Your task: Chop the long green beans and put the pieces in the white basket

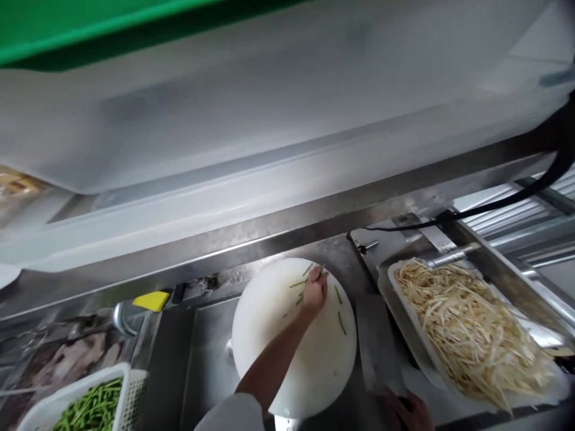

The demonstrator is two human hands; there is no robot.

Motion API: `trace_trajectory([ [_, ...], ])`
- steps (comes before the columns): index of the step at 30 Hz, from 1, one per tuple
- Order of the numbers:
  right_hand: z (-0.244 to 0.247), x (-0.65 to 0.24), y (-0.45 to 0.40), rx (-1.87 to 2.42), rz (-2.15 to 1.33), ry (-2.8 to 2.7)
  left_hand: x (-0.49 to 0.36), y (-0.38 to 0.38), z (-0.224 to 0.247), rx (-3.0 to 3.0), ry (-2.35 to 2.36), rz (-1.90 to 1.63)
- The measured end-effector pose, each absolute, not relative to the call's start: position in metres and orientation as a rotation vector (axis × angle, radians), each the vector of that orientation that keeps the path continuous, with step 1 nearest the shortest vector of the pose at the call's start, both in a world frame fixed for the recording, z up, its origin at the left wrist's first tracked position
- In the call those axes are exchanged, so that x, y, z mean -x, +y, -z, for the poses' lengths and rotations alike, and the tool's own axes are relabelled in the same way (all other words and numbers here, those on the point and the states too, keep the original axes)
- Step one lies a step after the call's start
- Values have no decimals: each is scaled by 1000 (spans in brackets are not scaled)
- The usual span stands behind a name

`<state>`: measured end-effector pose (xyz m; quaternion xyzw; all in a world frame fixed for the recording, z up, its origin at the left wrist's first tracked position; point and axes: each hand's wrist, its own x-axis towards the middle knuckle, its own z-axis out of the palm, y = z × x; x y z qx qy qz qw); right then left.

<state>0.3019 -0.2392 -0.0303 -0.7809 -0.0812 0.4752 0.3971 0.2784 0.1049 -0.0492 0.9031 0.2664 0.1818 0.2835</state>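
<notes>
My left hand (315,292) reaches over the far right part of a round white cutting board (291,377). Its fingers are pinched together, with a bit of cut green bean (321,270) poking out at the fingertips. A few more green pieces (342,323) lie scattered on the board around it. At the bottom edge, my right hand (411,413) is closed, partly out of frame, on a cleaver (380,341). The broad blade is held just right of the board, apart from the beans; the handle is mostly hidden in the hand.
A white tub of bean sprouts (467,329) sits at the right. Lower left are a perforated white basket (130,389) of green beans, some raw meat (74,362) and a metal container (130,317) by a yellow object (153,300). A steel shelf edge (251,239) overhangs the back.
</notes>
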Motion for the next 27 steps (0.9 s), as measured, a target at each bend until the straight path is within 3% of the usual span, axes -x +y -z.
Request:
trace_trajectory([
  [4,34,-303,-226,1927,-1164,-147,-228,91,43,-2445,550,-465],
  [11,31,-307,-216,1874,-1146,-77,-209,145,35,-2404,972,-455],
  [20,34,-317,-205,1855,-1155,-92,-199,136,9,-2423,132,-170],
  [27,47,-323,-213,1813,-1218,-87,-165,87,34,-2420,882,-377],
])
